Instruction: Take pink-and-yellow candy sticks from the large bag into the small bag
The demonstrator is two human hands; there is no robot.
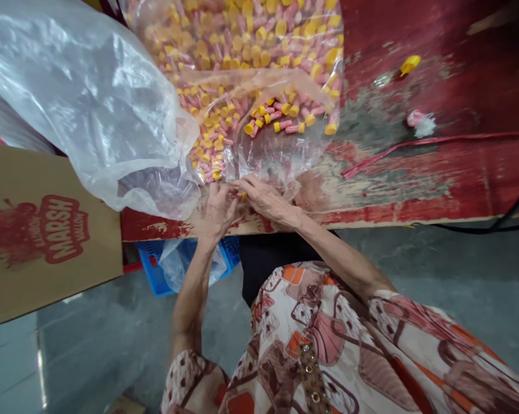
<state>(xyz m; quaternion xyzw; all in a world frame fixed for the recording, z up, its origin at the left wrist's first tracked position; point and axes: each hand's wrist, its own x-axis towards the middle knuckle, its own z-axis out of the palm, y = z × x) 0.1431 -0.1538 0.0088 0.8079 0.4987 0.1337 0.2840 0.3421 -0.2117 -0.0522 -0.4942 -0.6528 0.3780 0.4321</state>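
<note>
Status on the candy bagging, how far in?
Done: nothing visibly finished in this view. In hand: the left hand and right hand meet at the mouth of the clear bag at the edge of the red table, fingers on the plastic. Left: the bag holds many pink sticks with yellow caps; one yellow cap lies loose. An empty-looking clear bag sits beside.

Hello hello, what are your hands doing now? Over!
Left hand and right hand together, fingers pinching the clear bag at the table edge. Pink tubes with yellow caps inside. Big empty bag crowding left.
</note>
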